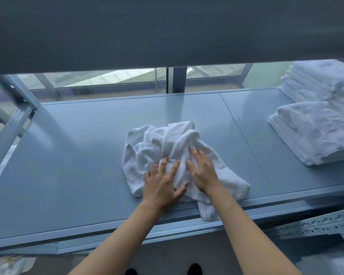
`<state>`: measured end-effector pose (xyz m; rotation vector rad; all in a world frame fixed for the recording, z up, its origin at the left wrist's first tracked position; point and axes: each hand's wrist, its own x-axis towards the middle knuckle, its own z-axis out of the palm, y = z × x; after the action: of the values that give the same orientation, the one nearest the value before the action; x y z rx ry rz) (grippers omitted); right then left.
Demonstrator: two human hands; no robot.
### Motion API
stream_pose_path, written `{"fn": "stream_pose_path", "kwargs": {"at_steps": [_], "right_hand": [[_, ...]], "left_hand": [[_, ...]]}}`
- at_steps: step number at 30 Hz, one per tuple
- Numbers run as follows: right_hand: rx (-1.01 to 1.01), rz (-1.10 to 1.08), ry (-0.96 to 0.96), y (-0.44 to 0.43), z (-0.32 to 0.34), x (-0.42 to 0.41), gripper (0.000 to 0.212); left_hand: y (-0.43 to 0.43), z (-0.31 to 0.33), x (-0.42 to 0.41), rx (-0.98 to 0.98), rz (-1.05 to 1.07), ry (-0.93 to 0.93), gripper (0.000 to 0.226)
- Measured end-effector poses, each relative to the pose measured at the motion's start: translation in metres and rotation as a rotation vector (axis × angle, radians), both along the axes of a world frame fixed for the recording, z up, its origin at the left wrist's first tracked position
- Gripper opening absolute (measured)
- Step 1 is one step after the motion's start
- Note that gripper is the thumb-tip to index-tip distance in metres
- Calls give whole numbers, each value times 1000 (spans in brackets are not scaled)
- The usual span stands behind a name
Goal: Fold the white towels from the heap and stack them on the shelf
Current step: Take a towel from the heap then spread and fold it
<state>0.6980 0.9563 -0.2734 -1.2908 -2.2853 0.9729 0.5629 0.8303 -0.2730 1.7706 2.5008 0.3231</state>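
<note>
Cool, bluish daylight comes through the window point(117, 78) behind the shelf point(77, 155) and lays a pale, soft sheen across the shelf's far half. The underside of the upper shelf point(167, 26) is dim and featureless. Shadows are weak and diffuse, with only a faint one at the rim of the crumpled towel point(167, 141). The folded towel stacks point(316, 132) at the right look nearly washed out and show little texture. Straight edges bow toward the borders, and the whole picture is slightly soft.
</note>
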Motion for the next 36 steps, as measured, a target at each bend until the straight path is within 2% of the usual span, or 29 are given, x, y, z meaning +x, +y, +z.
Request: {"fn": "stream_pose_path", "kwargs": {"at_steps": [4, 6, 11, 13, 15, 17, 21, 25, 27, 29, 31, 34, 36], "right_hand": [[69, 107, -119, -5, -4, -1, 69], [94, 162, -154, -12, -5, -5, 75], [111, 266, -210, -32, -5, -19, 79], [113, 283, -195, -37, -3, -20, 84], [99, 286, -175, -40, 0, -17, 93], [59, 285, -155, -44, 4, -14, 102], [92, 303, -144, -67, 21, -18, 114], [146, 459, -192, -93, 26, -22, 115], [186, 470, -260, -92, 15, -19, 109], [185, 421, -263, -84, 7, -12, 90], [127, 396, -212, -74, 8, -5, 73], [15, 343, -111, -64, 12, 3, 63], [-35, 244, -11, -58, 17, 5, 57]], "left_hand": [[-14, 8, -35, 140, 19, -184, 76], [-19, 8, -56, 180, 74, -197, 75], [-26, 6, -81, 15, 173, -231, 97], [-27, 4, -83, 42, 167, -216, 77], [-30, 4, -86, 120, 161, -180, 41], [-33, 1, -89, 157, 181, -133, 22], [-34, 1, -89, 209, 211, -114, 24], [-32, 19, -100, 260, 295, -268, 19], [-34, 28, -112, 275, 352, -309, 20], [-38, 40, -128, 303, 435, -354, 20], [-42, 53, -145, 395, 507, -413, 18], [-44, 77, -163, 572, 564, -569, 15], [-43, 93, -165, 622, 548, -661, 20]]}}
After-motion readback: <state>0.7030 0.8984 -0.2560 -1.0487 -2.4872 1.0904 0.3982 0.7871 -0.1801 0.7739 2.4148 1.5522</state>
